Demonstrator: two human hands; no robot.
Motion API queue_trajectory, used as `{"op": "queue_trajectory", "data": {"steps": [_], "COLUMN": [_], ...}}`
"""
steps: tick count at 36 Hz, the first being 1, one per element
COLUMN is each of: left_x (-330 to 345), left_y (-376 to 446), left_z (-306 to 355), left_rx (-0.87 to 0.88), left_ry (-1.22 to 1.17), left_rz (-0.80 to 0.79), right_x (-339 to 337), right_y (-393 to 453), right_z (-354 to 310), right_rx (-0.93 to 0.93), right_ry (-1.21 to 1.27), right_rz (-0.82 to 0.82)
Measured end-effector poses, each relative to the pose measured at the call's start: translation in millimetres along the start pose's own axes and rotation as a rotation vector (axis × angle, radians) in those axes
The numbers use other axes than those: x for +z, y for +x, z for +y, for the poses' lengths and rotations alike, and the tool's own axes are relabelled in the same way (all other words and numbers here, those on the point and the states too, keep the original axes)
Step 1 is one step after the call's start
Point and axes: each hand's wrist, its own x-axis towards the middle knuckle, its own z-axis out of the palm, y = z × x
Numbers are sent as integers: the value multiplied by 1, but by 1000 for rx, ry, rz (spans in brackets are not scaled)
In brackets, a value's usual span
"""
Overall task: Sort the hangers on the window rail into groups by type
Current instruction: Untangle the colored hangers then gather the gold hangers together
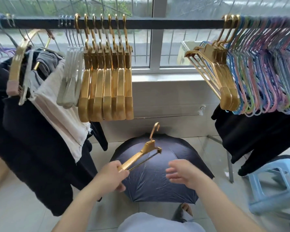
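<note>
Now gold hanger [141, 154] in L hand [113, 173] grip.

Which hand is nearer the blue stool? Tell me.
Right. The right hand hangs open over the umbrella, on the blue stool side; the left hand holds a gold hanger farther away.

1. The left hand [111, 173] grips one end of a gold hanger [141, 152], held low over an open dark umbrella [157, 178] on the floor.
2. The right hand [182, 171] hangs beside it, fingers spread, holding nothing.
3. On the window rail [157, 24], a row of gold hangers [105, 84] hangs left of centre, with grey hangers [70, 81] just beside them.
4. Further right hang three more gold hangers [224, 77], touching a dense bunch of thin coloured hangers [266, 72].
5. A blue stool [278, 190] stands at the right.
</note>
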Motion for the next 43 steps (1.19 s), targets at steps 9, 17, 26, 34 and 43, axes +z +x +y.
{"op": "queue_trajectory", "data": {"steps": [9,17,26,34,43], "left_x": [41,44,25,-8,-35], "left_y": [-10,-22,-34,-46,-48], "left_z": [69,109,116,141,156], "left_rx": [313,543,708,758,827], "left_ry": [-6,-16,159,-139,-170], "left_rz": [146,2,-12,271,526], "right_x": [59,44,-3,-52,-88], "right_y": [-50,-69,-62,-98,-122], "right_z": [-48,-84,-98,-133,-208], "right_rx": [-218,-444,-488,-727,-776], "right_ry": [42,101,-146,-467,-663], "right_rz": [-343,-10,430,841,1033]}}
